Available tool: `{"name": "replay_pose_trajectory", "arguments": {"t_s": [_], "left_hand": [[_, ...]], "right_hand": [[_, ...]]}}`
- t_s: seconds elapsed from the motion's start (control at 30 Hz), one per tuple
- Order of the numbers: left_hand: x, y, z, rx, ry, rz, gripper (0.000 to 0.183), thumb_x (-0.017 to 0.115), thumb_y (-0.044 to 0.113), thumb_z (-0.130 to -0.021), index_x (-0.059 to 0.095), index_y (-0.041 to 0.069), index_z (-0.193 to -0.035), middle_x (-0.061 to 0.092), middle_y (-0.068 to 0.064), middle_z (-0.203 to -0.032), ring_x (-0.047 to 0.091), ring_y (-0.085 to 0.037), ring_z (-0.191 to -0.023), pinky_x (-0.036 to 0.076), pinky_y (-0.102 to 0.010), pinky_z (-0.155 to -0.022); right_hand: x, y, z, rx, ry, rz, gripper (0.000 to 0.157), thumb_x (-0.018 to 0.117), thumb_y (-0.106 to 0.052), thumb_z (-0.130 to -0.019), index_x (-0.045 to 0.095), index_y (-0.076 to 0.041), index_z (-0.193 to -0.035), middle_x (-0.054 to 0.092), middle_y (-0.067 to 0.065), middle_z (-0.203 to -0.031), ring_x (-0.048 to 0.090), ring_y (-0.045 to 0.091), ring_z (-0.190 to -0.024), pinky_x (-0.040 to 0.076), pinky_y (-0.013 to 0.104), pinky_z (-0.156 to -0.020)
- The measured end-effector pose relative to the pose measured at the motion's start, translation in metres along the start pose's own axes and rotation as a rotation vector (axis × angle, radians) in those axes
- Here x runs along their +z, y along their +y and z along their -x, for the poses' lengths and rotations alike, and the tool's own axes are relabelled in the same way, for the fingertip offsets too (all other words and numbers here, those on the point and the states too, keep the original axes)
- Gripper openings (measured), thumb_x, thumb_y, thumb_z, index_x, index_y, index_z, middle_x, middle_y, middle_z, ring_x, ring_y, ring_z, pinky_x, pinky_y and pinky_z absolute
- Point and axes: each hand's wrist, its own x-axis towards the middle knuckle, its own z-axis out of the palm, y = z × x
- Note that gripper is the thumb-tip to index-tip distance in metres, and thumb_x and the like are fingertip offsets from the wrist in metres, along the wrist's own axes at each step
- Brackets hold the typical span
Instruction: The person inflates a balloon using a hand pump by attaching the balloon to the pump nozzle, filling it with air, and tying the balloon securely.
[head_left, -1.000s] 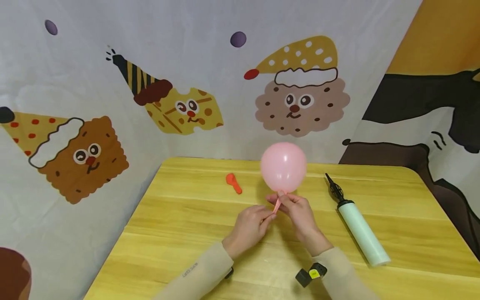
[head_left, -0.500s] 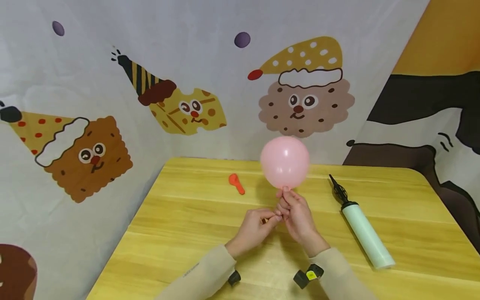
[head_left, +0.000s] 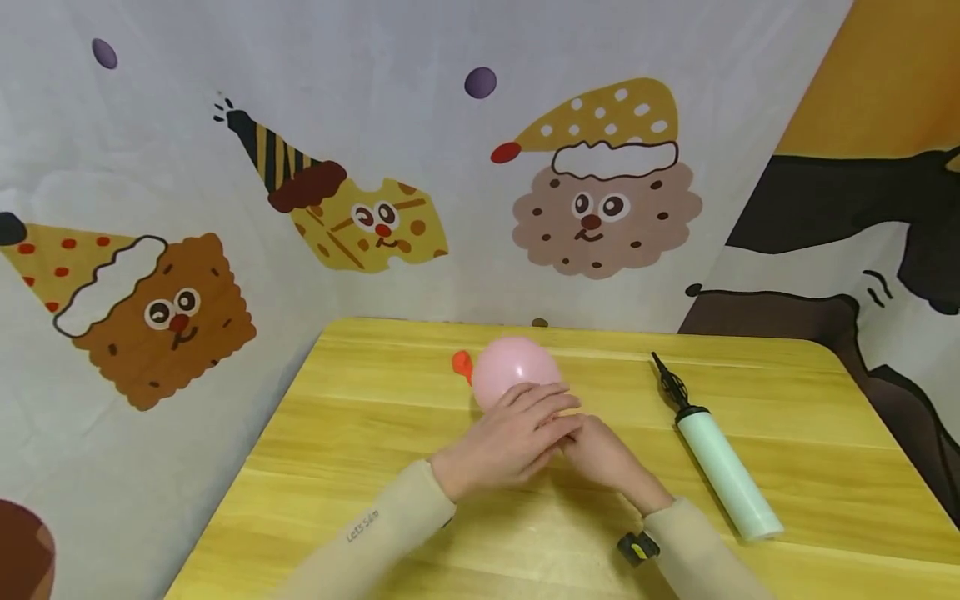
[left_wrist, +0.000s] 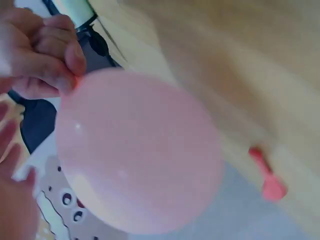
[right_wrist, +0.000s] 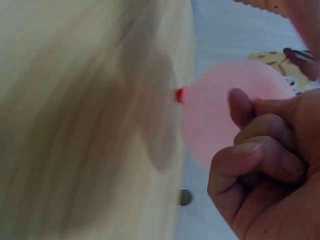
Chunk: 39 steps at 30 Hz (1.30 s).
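Note:
An inflated pink balloon (head_left: 517, 362) is tipped to the left over the tabletop. My right hand (head_left: 603, 454) has its fingers curled and grips the balloon's neck, as the left wrist view shows at the upper left; the neck itself is mostly hidden by those fingers. Across the near side of the balloon, my left hand (head_left: 517, 433) reaches with its fingers extended, overlapping the right hand in the head view. Its blurred, spread fingers (left_wrist: 12, 150) appear apart from the balloon at the left wrist view's edge.
A limp red balloon (head_left: 462, 364) lies just behind the pink one, partly covered. To the right rests a mint-green hand pump (head_left: 723, 467) with a black nozzle. The wooden table (head_left: 360, 467) backs onto a printed cloth (head_left: 465, 250) with cartoon biscuits.
The pink balloon has swung down and left from upright. My left hand has let go near the neck and moved up over the balloon with fingers extended; the right hand keeps its grip.

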Motion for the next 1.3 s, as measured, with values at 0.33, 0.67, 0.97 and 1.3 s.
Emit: {"name": "replay_pose_trajectory", "arguments": {"t_s": [0.33,0.67,0.97,1.3], "left_hand": [[0.002,0.003,0.003,-0.095,-0.208,-0.151,0.057,0.076,0.030,-0.097,0.055,0.017,-0.148,0.066,0.003,-0.133,0.050,-0.023,-0.140,0.019,-0.073,-0.117],[0.007,-0.016,0.036,-0.295,-0.141,-0.171,0.018,0.081,0.010,-0.089,0.075,0.022,-0.103,0.072,0.006,-0.110,0.060,-0.020,-0.120,0.022,-0.072,-0.117],[0.009,-0.024,0.060,-0.348,-0.130,-0.061,0.016,0.079,0.011,-0.090,0.076,0.018,-0.105,0.071,0.004,-0.117,0.056,-0.022,-0.129,0.017,-0.068,-0.120],[0.011,-0.005,0.056,-0.399,-0.184,0.070,0.019,0.067,0.028,-0.103,0.076,0.026,-0.119,0.074,0.011,-0.120,0.053,-0.017,-0.136,0.004,-0.063,-0.124]], "right_hand": [[-0.013,-0.021,0.004,0.004,0.004,0.143,0.013,0.069,-0.012,-0.099,0.072,-0.015,-0.086,0.055,-0.011,-0.066,0.048,0.006,-0.058,0.043,0.028,-0.053],[-0.023,-0.028,0.023,-0.030,-0.029,-0.017,0.025,0.057,-0.024,-0.108,0.072,-0.019,-0.090,0.051,-0.020,-0.057,0.041,-0.002,-0.047,0.039,0.021,-0.048],[-0.032,-0.032,0.024,-0.118,0.041,0.093,0.017,0.063,-0.019,-0.105,0.070,-0.019,-0.089,0.051,-0.021,-0.062,0.037,-0.004,-0.049,0.037,0.020,-0.046],[-0.009,-0.034,0.012,-0.229,0.051,0.233,0.021,0.069,-0.015,-0.100,0.066,-0.017,-0.080,0.047,-0.019,-0.059,0.038,-0.004,-0.051,0.037,0.020,-0.048]]}}
